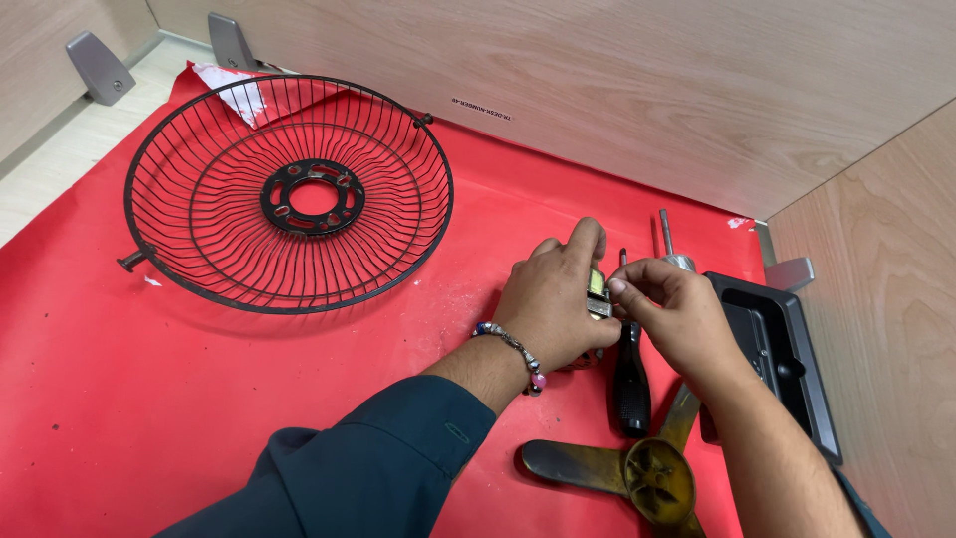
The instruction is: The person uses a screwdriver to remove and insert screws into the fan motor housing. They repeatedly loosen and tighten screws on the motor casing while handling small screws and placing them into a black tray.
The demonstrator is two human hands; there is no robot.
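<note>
Both hands close on a small metal motor part (597, 291) held just above the red mat (199, 399) — the left hand (553, 304) cupping its body, the right hand (672, 309) pinching its near edge with fingertips. Dense and rigid by its look, it seems best gripped around the body, not the thin shaft (665, 231) standing up close by at 1 o'clock. A black-handled screwdriver (629, 384) lies at 6 o'clock, a yellowed fan blade (637, 473) below it, a black plastic cover (782, 349) at 3 o'clock — and a wire fan guard (289, 194) at 10 o'clock.
</note>
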